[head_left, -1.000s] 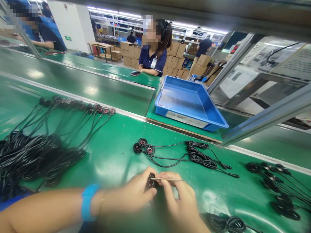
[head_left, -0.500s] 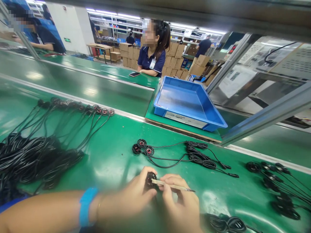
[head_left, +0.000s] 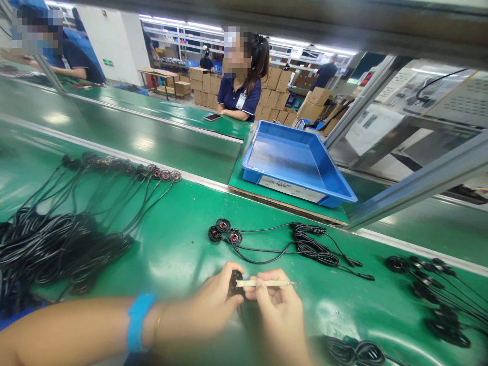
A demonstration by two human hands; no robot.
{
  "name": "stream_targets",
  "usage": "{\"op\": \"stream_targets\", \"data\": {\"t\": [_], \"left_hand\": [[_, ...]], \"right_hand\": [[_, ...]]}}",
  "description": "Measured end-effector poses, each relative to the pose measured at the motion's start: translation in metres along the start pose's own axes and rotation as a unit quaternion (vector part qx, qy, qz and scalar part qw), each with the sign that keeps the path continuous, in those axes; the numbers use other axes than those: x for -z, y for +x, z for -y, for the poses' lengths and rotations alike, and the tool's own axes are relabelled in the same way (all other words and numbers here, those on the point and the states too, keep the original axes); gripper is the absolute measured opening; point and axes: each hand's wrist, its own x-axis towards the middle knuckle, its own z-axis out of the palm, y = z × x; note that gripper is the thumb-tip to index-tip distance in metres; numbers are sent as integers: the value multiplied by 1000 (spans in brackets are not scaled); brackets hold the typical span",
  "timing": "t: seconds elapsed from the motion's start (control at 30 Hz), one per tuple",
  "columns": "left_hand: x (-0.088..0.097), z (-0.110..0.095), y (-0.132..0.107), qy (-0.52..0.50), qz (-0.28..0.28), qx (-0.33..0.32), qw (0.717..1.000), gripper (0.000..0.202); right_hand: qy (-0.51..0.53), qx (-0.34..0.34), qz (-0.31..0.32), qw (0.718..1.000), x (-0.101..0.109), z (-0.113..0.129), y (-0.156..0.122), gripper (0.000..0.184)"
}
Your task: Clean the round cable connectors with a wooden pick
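Note:
My left hand (head_left: 219,292) is closed around a small round black part (head_left: 234,284), gripping it between thumb and fingers. A thin pale stick (head_left: 267,283) is pinched in my right hand (head_left: 280,305); its left end meets the face of the black part. What the stick's tip touches there is too small to make out. Just beyond my hands lie several round black parts with red centres (head_left: 234,237), joined to black cables (head_left: 314,244) that are bundled to their right.
Many cabled parts (head_left: 68,239) are heaped at the left, and more round parts (head_left: 430,284) lie at the right. A coiled cable (head_left: 354,351) is near the front edge. Behind stands a blue tray (head_left: 339,190). A person (head_left: 240,96) leans on the far bench beside a phone (head_left: 212,117).
My right hand has shifted slightly left, and the stick has turned to lie more level. My left hand keeps its hold on the black part.

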Motion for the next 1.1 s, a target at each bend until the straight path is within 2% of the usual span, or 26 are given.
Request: {"op": "stream_targets", "data": {"t": [0.1,0.17,0.23,0.3,0.37,0.47,0.5,0.53,0.57,0.63,0.7,0.73,0.8,0.87,0.97,1.03,1.1], "left_hand": [[2,-3,3,-31,-3,-9,999,30],[4,-2,4,-55,-1,-29,998,34],[7,1,3,-60,3,-42,997,38],[9,6,1,-67,15,-48,997,40],[11,11,0,-97,36,-55,993,43],[14,15,2,-179,67,-51,980,39],[15,14,3,-203,68,-46,976,34],[15,11,5,-221,61,-43,972,29],[15,9,7,-233,48,-47,970,24],[14,2,10,-241,14,-72,968,22],[12,-2,11,-250,-8,-99,963,24],[11,-2,10,-252,-16,-110,961,24],[9,0,8,-229,-32,-142,963,19],[9,3,4,-148,-44,-172,973,9],[13,7,1,6,-28,-183,983,22],[17,9,1,57,-15,-193,979,22],[19,11,3,69,-15,-223,972,15]], "right_hand": [[-20,24,0,1000,0,8,0,26],[-46,57,-36,997,6,16,1,25],[-104,93,-91,986,18,23,5,27],[-207,132,-101,964,35,25,13,29],[-335,176,-28,925,55,23,24,27],[-489,205,101,842,78,18,38,22],[-516,208,110,823,81,17,40,21],[-527,214,98,817,81,17,41,20],[-517,224,75,823,78,17,40,19],[-447,238,49,861,65,21,32,18],[-343,215,102,909,47,24,20,13],[-300,198,135,923,38,24,14,11],[-255,190,140,938,23,23,4,10],[-250,223,113,935,16,19,-2,13],[-263,301,100,911,14,11,-5,8],[-267,332,92,900,16,6,-5,6],[-277,341,78,895,17,4,-5,14]]}}
